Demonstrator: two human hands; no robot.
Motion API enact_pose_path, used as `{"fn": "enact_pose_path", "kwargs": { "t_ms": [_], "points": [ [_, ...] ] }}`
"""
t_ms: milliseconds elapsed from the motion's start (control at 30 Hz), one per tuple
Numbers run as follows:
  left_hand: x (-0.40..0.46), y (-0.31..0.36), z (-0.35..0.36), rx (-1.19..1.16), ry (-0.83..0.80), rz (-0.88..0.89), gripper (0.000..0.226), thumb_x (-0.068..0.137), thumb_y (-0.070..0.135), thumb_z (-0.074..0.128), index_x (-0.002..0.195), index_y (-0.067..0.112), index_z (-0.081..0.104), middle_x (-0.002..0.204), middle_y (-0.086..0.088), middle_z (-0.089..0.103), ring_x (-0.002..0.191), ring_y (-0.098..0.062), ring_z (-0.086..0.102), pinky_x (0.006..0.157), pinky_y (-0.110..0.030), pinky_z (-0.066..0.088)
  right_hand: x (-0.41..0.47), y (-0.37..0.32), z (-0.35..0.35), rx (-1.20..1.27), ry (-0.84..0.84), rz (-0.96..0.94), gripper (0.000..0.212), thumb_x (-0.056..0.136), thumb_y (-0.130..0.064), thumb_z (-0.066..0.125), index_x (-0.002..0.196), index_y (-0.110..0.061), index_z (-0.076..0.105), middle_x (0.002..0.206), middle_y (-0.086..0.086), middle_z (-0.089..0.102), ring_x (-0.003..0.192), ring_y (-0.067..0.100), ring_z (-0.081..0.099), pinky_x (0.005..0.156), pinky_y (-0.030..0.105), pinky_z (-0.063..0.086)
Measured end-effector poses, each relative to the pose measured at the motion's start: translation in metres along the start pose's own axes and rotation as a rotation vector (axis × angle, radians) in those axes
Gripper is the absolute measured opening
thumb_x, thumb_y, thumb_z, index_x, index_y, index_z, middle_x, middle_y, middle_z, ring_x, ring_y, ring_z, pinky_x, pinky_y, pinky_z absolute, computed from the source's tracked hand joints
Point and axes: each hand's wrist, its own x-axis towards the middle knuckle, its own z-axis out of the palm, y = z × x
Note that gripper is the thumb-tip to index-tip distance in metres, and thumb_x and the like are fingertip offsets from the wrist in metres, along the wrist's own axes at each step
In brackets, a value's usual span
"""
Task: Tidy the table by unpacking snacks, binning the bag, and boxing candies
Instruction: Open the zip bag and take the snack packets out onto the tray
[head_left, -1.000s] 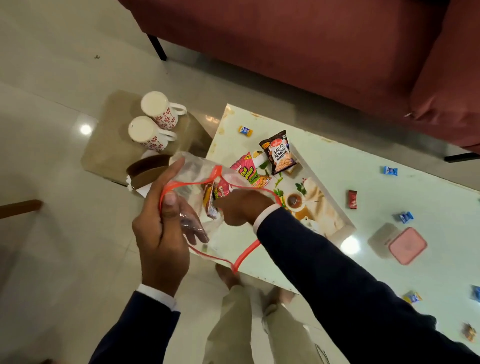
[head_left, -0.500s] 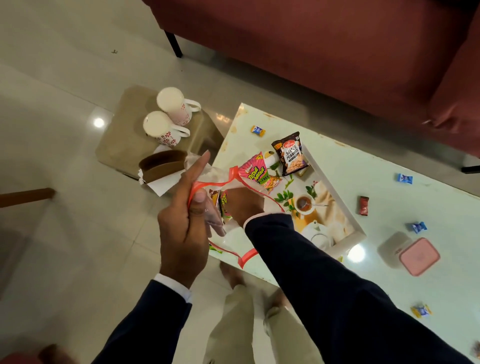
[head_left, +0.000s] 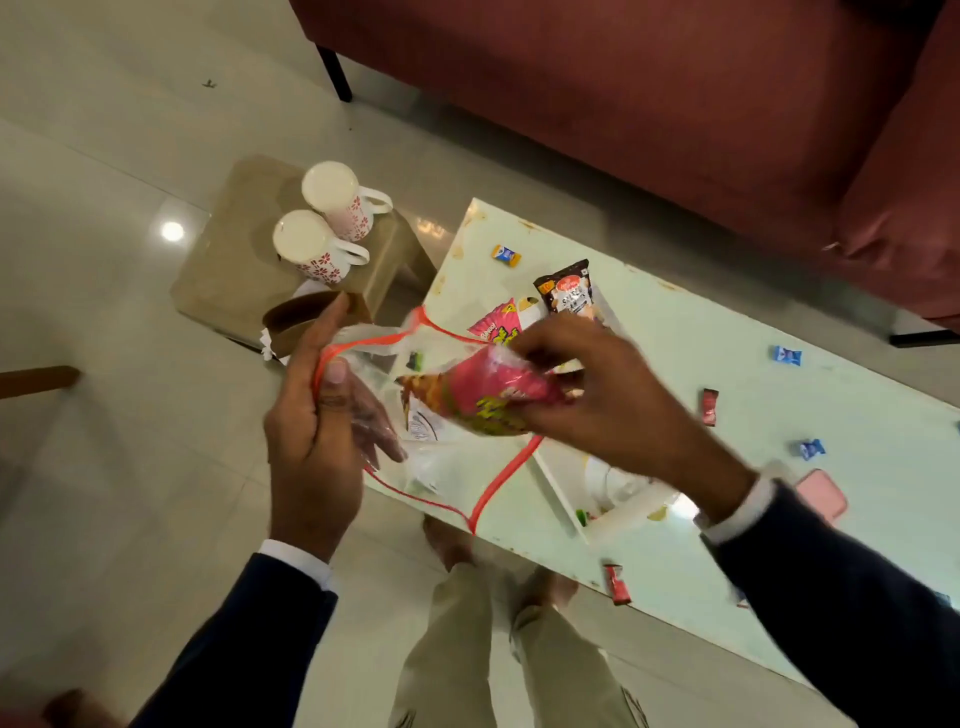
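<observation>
My left hand (head_left: 317, 436) pinches the red-edged rim of a clear plastic bag (head_left: 441, 467) and holds it open above the table's left corner. My right hand (head_left: 602, 395) grips a pink and yellow snack packet (head_left: 483, 400) just above the bag's mouth. On the white tray (head_left: 558, 493) lie another pink packet (head_left: 498, 325) and a dark peanut packet (head_left: 566, 288). Wrapped candies lie scattered on the table: blue ones (head_left: 785, 355) (head_left: 808, 449), red ones (head_left: 709, 407) (head_left: 617, 584), one orange and blue (head_left: 505, 255). A pink box lid (head_left: 823, 496) shows behind my right wrist.
The pale green table (head_left: 675, 322) runs from centre to right. Left of it a low brown stool (head_left: 228, 275) carries two upturned floral mugs (head_left: 332, 208) and a brown paper container (head_left: 306, 319). A red sofa (head_left: 675, 104) stands behind. My legs are below the table's near edge.
My right hand was inside the bag; it has come out holding the pink and yellow packet. My left hand still holds the bag rim. The view shifted right.
</observation>
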Motion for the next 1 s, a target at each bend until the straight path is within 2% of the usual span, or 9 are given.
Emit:
{"fn": "enact_pose_path", "kwargs": {
  "t_ms": [67,200,300,367,433,600,733,900,1000],
  "points": [
    [0.002,-0.004,-0.001,-0.022,0.023,-0.018,0.048,0.103,0.057,0.044,0.145,0.035,0.052,0.084,-0.004,0.064,0.071,-0.039,0.065,0.056,-0.039,0.057,-0.002,0.02,-0.042,0.374,-0.006,0.198,0.039,0.072,-0.01,0.086,0.1,-0.03,0.069,0.1,-0.009,0.073,0.093,0.014,0.071,0.072,0.028,0.062],
    [0.008,-0.005,0.003,-0.044,0.018,-0.032,0.048,0.103,0.056,0.046,0.145,0.032,0.053,0.087,-0.027,0.059,0.081,-0.058,0.06,0.07,-0.065,0.053,0.004,0.087,-0.093,0.757,0.121,0.355,0.028,0.082,0.003,0.068,0.101,-0.017,0.074,0.097,0.004,0.077,0.082,0.017,0.075,0.074,0.029,0.062],
    [0.01,-0.003,0.005,-0.057,-0.01,-0.005,0.045,0.106,0.05,0.043,0.145,0.03,0.053,0.077,-0.021,0.06,0.063,-0.046,0.063,0.054,-0.041,0.059,0.024,0.136,-0.115,0.759,0.288,0.435,0.028,0.086,-0.001,0.067,0.113,-0.01,0.068,0.103,0.006,0.077,0.084,0.017,0.075,0.076,0.031,0.061],
    [0.009,-0.003,0.006,-0.052,-0.016,0.02,0.042,0.108,0.045,0.042,0.144,0.027,0.054,0.062,-0.007,0.054,0.045,-0.031,0.057,0.043,-0.025,0.051,0.044,0.165,-0.12,0.631,0.348,0.483,0.04,0.084,-0.002,0.072,0.122,-0.004,0.06,0.108,0.01,0.073,0.086,0.021,0.073,0.078,0.036,0.059],
    [0.009,-0.002,0.006,-0.049,-0.02,0.023,0.045,0.108,0.044,0.041,0.145,0.021,0.053,0.058,-0.008,0.052,0.041,-0.03,0.055,0.04,-0.023,0.048,0.066,0.187,-0.118,0.352,0.327,0.539,0.043,0.08,-0.002,0.076,0.119,-0.006,0.058,0.109,0.012,0.066,0.088,0.024,0.067,0.076,0.038,0.056],
    [0.005,-0.006,0.005,-0.028,-0.044,0.016,0.041,0.108,0.039,0.038,0.143,0.023,0.053,0.058,-0.019,0.044,0.036,-0.032,0.055,0.031,-0.029,0.039,0.103,0.22,-0.085,-0.584,-0.209,0.391,0.046,0.077,-0.027,0.08,0.117,-0.014,0.062,0.112,0.009,0.066,0.099,0.028,0.062,0.079,0.034,0.049],
    [0.0,-0.007,0.007,-0.017,-0.051,0.027,0.04,0.109,0.036,0.037,0.143,0.021,0.052,0.059,-0.018,0.044,0.036,-0.029,0.056,0.028,-0.032,0.036,0.113,0.229,-0.057,-0.797,-0.42,0.367,0.044,0.075,-0.024,0.074,0.116,-0.023,0.058,0.11,0.006,0.067,0.097,0.029,0.063,0.083,0.042,0.056],
    [-0.001,-0.007,0.012,-0.023,-0.062,0.029,0.044,0.109,0.04,0.039,0.146,0.019,0.05,0.058,-0.015,0.05,0.037,-0.029,0.058,0.036,-0.022,0.044,0.108,0.228,-0.048,-0.783,-0.12,0.297,0.054,0.08,-0.012,0.07,0.131,-0.022,0.053,0.13,0.008,0.057,0.124,0.032,0.05,0.098,0.045,0.042],
    [-0.004,-0.003,0.017,-0.009,-0.058,0.042,0.047,0.107,0.048,0.041,0.145,0.023,0.052,0.065,-0.001,0.061,0.043,-0.027,0.06,0.04,-0.021,0.047,0.081,0.182,-0.053,-0.376,0.271,0.287,0.04,0.084,0.0,0.062,0.12,-0.015,0.06,0.127,0.005,0.058,0.12,0.025,0.053,0.101,0.042,0.046]
  ]
}}
